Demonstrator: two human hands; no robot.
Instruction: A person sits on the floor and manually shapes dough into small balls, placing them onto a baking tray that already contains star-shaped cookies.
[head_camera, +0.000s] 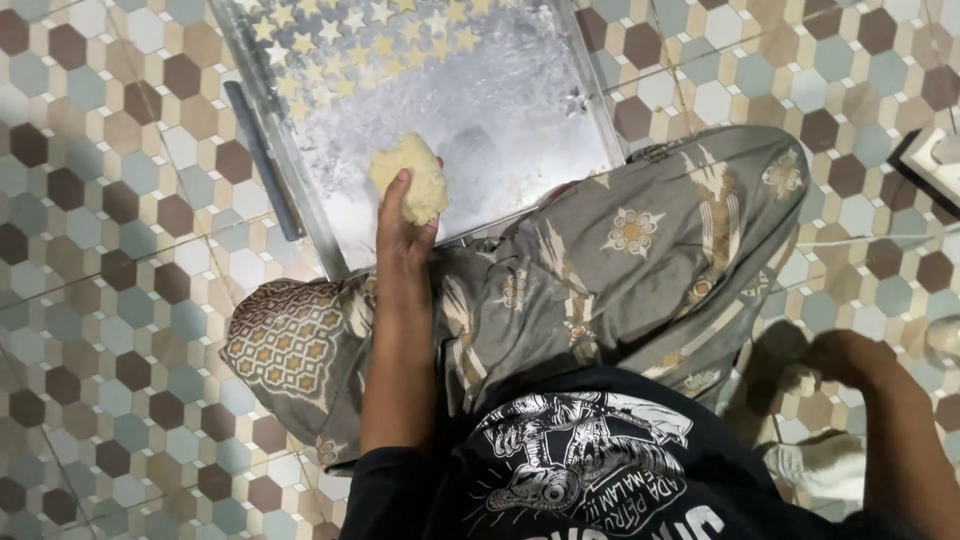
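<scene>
My left hand (402, 228) grips a pale yellow lump of dough (408, 172) and holds it over the near edge of a floured metal tray (520, 120). Several small star-shaped dough pieces (335, 45) lie in rows on the tray's far left part. My right hand (842, 358) is low at the right side, close to the tiled floor and beside my patterned trouser leg (640, 250). It is blurred, and whether it holds anything is unclear.
The tray lies on a hexagon-tiled floor (120, 200). A grey flat bar (262, 160) runs along the tray's left side. A white object (935, 160) sits at the right edge, and something whitish (815, 465) lies on the floor below my right hand.
</scene>
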